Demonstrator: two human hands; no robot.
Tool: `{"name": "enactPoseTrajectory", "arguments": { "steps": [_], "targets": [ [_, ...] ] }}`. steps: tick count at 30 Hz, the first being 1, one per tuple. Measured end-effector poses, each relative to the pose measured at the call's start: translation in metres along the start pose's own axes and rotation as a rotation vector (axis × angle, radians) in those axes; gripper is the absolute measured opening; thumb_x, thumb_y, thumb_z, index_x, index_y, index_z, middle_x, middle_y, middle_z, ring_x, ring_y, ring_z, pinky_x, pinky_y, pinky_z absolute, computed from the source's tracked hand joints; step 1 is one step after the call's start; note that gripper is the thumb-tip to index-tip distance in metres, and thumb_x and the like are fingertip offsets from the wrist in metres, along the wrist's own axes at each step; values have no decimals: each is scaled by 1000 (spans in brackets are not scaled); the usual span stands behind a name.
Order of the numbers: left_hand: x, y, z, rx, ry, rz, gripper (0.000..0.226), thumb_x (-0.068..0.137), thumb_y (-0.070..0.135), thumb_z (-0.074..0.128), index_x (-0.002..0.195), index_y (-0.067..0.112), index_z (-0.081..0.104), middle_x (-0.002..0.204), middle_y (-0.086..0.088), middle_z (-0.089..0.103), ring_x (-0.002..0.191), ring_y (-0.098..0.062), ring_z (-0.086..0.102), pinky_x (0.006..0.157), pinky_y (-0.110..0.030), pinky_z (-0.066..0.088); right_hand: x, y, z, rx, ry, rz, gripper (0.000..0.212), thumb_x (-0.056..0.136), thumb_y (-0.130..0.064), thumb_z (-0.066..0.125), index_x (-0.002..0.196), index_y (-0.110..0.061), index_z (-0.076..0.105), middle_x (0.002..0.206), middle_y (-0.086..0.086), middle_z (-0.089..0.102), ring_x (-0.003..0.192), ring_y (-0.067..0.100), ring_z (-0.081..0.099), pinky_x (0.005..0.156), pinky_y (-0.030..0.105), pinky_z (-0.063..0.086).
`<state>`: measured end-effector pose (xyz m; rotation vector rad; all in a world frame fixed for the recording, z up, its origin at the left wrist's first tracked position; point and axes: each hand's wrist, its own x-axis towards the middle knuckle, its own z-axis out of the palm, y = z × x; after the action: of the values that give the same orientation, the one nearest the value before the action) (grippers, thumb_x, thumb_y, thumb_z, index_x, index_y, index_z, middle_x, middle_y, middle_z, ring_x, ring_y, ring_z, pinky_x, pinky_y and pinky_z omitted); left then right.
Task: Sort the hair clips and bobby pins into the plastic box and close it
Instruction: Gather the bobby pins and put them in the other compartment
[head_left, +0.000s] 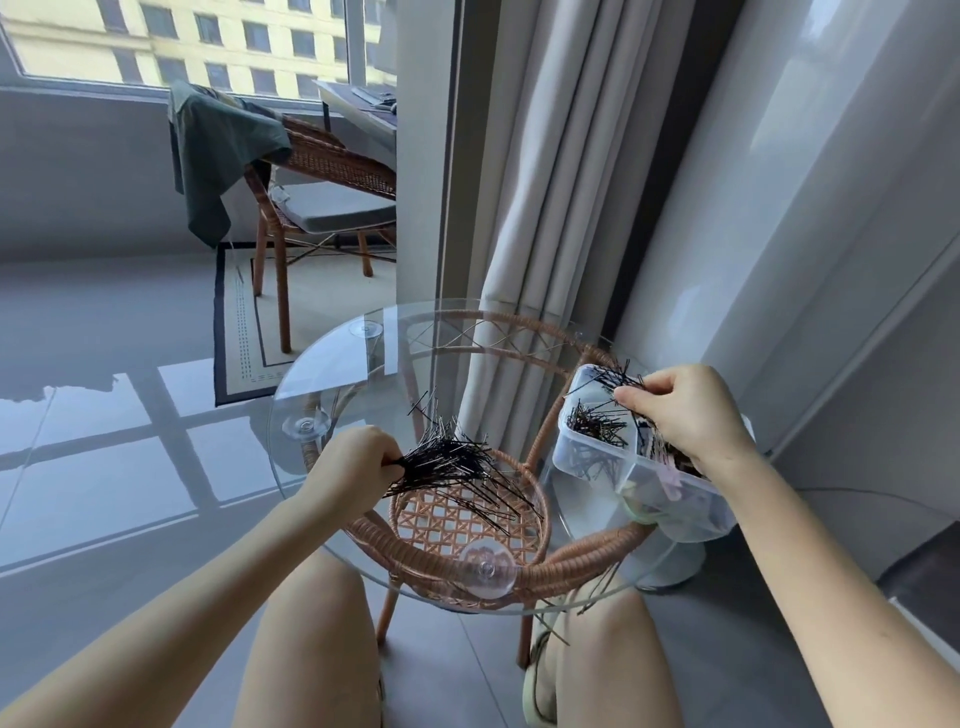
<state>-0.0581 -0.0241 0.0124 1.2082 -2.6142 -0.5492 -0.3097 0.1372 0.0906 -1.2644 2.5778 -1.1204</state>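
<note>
Left hand (358, 460), lower centre, is clamping a bobby pin bundle (457, 467), long axis pointing right toward the plastic box (597, 452). Right hand (685, 415), nearer, is apparently pinching pins there.

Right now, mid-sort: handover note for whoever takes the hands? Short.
Left hand: shut on a big bundle of bobby pins, held over the glass table.
Right hand: over the box, fingers pinching a few pins at its far compartment.
Box: open, at the table's right edge; black pins in the far and near-left compartments, pale clips in the near-right one. No lid in view.
Stray pins: a few lie on the table's near edge.
Done: part of the pins boxed.
Left: box the bundle, gather the strays, close the box.
</note>
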Motion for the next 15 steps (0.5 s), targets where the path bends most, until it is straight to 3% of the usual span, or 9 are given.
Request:
{"name": "enactPoseTrajectory", "arguments": {
  "steps": [2,4,6,9,10,13,15],
  "targets": [
    [0,0,0,-33,34,-25,18,83,13,61,66,8,67,79,-14,73,63,-25,61,65,-27,49,7,7,4,-101,30,85,44,80,-23,71,60,13,55,48,13,37,49,20,30,49,30,23],
    [1,1,-1,-47,54,-39,16,81,12,63,68,6,70,76,-14,73,61,-26,60,64,-26,49,15,11,13,-194,11,151,40,78,-22,72,53,0,49,44,8,36,48,23,35,51,30,28],
    [0,2,-2,-50,53,-44,18,79,12,63,64,4,69,72,-16,72,54,-23,49,61,-27,49,22,9,24,-267,-44,198,31,77,-23,72,60,-5,54,54,11,50,60,25,50,59,26,34],
    [-2,6,-7,-68,64,-50,16,79,12,65,68,2,73,65,-14,70,54,-27,59,58,-28,49,30,2,40,-330,-111,220,31,77,-23,71,89,5,65,87,22,69,86,30,67,66,25,43],
    [-3,8,-10,-66,72,-52,16,79,12,65,70,3,74,62,-12,69,54,-26,60,56,-26,47,32,-1,44,-333,-144,222,31,78,-24,71,88,5,65,85,20,70,85,29,67,64,25,44],
    [-7,15,-19,-61,102,-55,13,80,13,65,75,6,76,58,-4,61,50,-16,53,53,-19,35,31,-8,51,-312,-226,239,31,84,-25,66,64,-6,51,52,7,57,53,18,59,47,21,38],
    [-7,21,-26,-78,111,-56,13,80,13,65,78,6,76,63,-6,67,55,-17,54,47,-16,32,31,-7,49,-272,-210,237,27,87,-20,59,68,-3,53,53,8,57,48,19,60,48,19,42]
  ]
}}
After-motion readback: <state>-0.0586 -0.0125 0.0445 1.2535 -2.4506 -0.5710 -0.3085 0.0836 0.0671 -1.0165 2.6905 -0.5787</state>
